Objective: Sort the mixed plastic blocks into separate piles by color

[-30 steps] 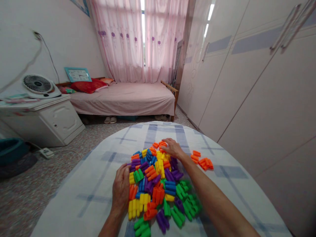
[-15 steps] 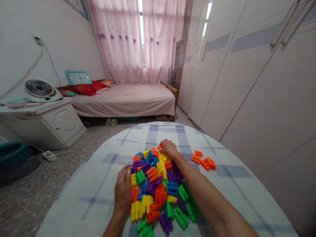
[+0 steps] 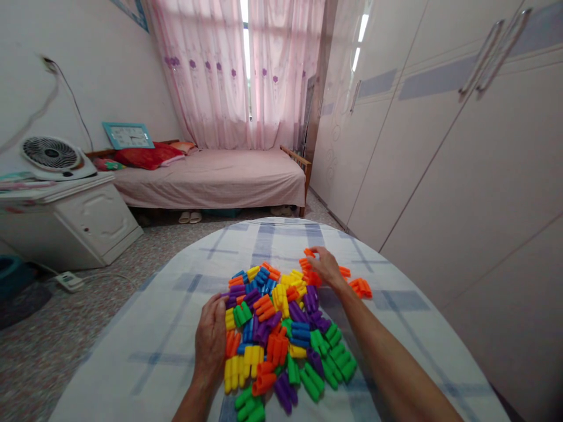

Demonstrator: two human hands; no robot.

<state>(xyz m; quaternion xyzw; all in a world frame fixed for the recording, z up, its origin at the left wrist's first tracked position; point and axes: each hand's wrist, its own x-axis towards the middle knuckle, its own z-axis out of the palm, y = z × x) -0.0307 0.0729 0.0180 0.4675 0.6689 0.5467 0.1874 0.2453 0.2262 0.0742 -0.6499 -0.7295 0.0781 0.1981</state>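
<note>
A heap of plastic building blocks [image 3: 264, 308], shaped like short joined tubes in orange, yellow, green, blue and purple, lies on the round table. My left hand [image 3: 211, 337] rests along the heap's left edge with its fingers stretched out, holding nothing. At the far right of the heap, my right hand [image 3: 325, 266] has its fingers curled round orange blocks [image 3: 309, 252]; part of them is hidden under the palm. To the right of that hand lie a few separate orange blocks [image 3: 361, 288], partly behind the wrist.
A white and blue checked cloth [image 3: 162, 328] covers the table. Beyond it stands a bed [image 3: 211, 176] in front of pink curtains. A cabinet [image 3: 83, 217] with a fan [image 3: 55, 157] is at the left, and a tall white wardrobe [image 3: 422, 176] lines the right side.
My right hand has moved right, away from the heap's far edge toward the separate orange blocks, bringing orange blocks along. My left hand stays beside the heap. The view has shifted slightly right.
</note>
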